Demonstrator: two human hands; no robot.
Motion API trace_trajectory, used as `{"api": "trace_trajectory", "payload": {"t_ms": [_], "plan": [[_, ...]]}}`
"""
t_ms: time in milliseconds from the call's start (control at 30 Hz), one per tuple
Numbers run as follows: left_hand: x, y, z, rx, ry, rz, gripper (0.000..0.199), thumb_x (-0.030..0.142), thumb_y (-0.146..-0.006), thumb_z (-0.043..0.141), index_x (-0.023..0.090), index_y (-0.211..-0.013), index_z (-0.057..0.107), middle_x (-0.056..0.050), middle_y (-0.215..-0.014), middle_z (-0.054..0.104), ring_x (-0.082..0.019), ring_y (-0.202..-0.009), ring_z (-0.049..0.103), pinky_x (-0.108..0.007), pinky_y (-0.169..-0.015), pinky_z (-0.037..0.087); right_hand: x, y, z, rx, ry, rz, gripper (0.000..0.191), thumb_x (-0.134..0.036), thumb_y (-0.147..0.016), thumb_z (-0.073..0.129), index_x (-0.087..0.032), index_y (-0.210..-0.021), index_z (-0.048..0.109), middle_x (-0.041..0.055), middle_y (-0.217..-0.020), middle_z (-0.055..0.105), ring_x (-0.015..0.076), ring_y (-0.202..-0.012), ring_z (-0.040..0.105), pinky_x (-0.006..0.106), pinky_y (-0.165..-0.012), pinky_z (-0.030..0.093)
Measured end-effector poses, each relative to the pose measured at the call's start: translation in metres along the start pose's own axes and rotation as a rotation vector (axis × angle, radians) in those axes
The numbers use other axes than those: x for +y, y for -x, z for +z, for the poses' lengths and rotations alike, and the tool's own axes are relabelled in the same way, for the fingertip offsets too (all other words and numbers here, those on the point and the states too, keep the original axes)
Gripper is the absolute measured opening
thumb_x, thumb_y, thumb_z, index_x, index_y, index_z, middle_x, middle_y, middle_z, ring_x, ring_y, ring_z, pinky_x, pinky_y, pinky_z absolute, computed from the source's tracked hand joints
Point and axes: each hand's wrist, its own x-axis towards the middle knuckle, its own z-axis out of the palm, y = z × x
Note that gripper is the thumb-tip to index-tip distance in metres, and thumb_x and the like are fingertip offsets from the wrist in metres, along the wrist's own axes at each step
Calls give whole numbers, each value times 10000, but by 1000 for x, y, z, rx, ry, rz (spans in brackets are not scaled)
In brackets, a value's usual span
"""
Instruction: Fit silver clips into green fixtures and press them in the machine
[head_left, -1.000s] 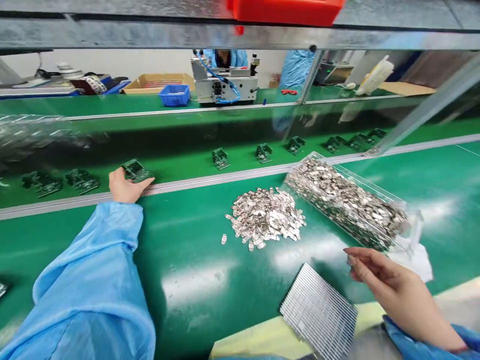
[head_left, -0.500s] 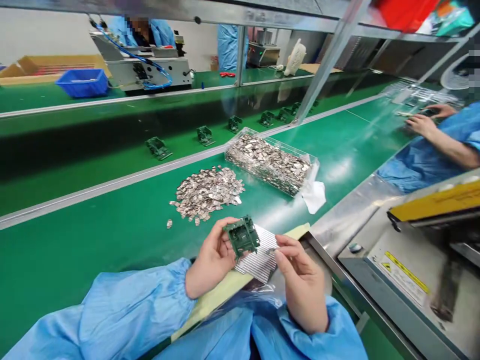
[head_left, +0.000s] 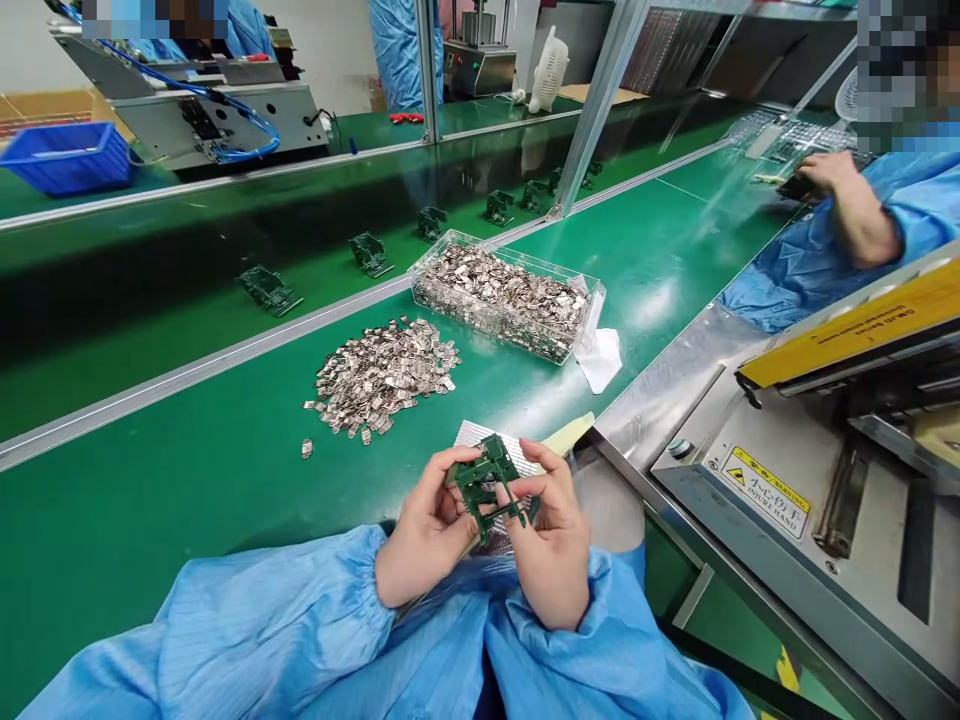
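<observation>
A dark green plastic housing (head_left: 486,482), open-framed, is held up over my lap. My left hand (head_left: 424,535) is closed around its left side, thumb below and fingers above. My right hand (head_left: 553,545) is closed at the housing's right side, thumb and fingertips against it. Any small part between those right fingertips is hidden. Beneath the hands lies a white striped sheet (head_left: 471,433). Beyond them, a loose pile of small flat metal pieces (head_left: 382,375) rests on the green table (head_left: 225,460).
A clear plastic tray (head_left: 598,298) full of metal pieces stands behind the pile, white paper (head_left: 600,360) at its corner. Several green housings (head_left: 268,290) line the strip beyond the rail. A machine (head_left: 765,490) occupies the right; a co-worker's hand (head_left: 829,170) is farther up the table.
My right hand has moved left from beside the housing onto it; the small metal piece it pinched is now hidden. The housing has turned in my left hand. The camera view has shifted right.
</observation>
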Motion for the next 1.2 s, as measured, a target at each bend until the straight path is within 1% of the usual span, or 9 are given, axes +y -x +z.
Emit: {"api": "trace_trajectory", "payload": {"t_ms": [133, 333, 467, 567, 667, 800, 900, 1033, 1200], "plan": [[-6, 3, -2, -29, -13, 7, 382, 284, -848, 695, 250, -1191, 529, -3, -875, 602, -77, -629, 545, -151, -532, 448, 1, 0, 1, 3, 41, -29, 67, -261, -821, 694, -226, -771, 666, 89, -1254, 578, 271, -1154, 565, 416, -954, 445], [-12, 5, -3, 11, -128, 16, 269, 287, -918, 595, 230, -1174, 534, 15, -782, 557, -73, -600, 493, -160, -539, 435, 1, 1, 2, -19, 48, -37, 59, -241, -831, 672, -216, -779, 661, 89, -1150, 621, 249, -1100, 596, 375, -932, 472], [-12, 6, -4, 28, -145, -21, 279, 302, -917, 591, 224, -1178, 531, 9, -782, 562, -86, -612, 510, -172, -541, 452, 0, 3, 2, -41, -86, 80, 28, -240, -861, 635, -222, -846, 650, 50, -950, 670, 195, -885, 648, 302, -761, 531], [-12, 6, -4, 30, -137, -59, 301, 319, -908, 600, 221, -1184, 529, 1, -793, 574, -99, -627, 532, -187, -551, 481, -1, 3, 3, -50, -182, 170, 43, -252, -835, 672, -215, -835, 648, 33, -870, 686, 165, -746, 650, 252, -637, 535], [-10, 6, -3, 30, -152, -62, 298, 316, -904, 602, 225, -1180, 532, 1, -800, 579, -101, -636, 541, -185, -555, 487, -1, 2, 4, -34, -225, 190, 74, -260, -815, 698, -204, -783, 660, 40, -854, 694, 170, -765, 656, 257, -668, 541], [-5, 5, 0, 49, -212, -15, 252, 264, -901, 595, 215, -1144, 553, -2, -814, 602, -94, -653, 557, -167, -566, 477, 0, 3, 7, 5, -246, 188, 77, -246, -793, 714, -199, -757, 664, 32, -808, 676, 170, -771, 644, 266, -700, 535], [-2, 6, 2, 53, -226, 10, 247, 219, -884, 595, 203, -1128, 556, -8, -831, 619, -96, -665, 572, -169, -576, 482, 0, 4, 6, 16, -263, 201, 97, -250, -782, 720, -196, -735, 655, 27, -775, 657, 161, -729, 626, 255, -654, 525], [-2, 8, 5, 35, -228, -17, 272, 179, -857, 591, 191, -1127, 556, -17, -838, 627, -114, -682, 590, -177, -551, 477, -3, 8, 3, 25, -321, 231, 129, -275, -778, 729, -195, -725, 643, 15, -734, 643, 145, -649, 606, 233, -565, 513], [-2, 11, 14, 43, -274, -27, 312, 122, -785, 622, 194, -1086, 577, -9, -842, 649, -117, -678, 600, -195, -587, 513, -6, 16, -1, 61, -343, 243, 164, -327, -781, 728, -207, -729, 629, 4, -705, 633, 148, -619, 601, 243, -545, 524]]}}
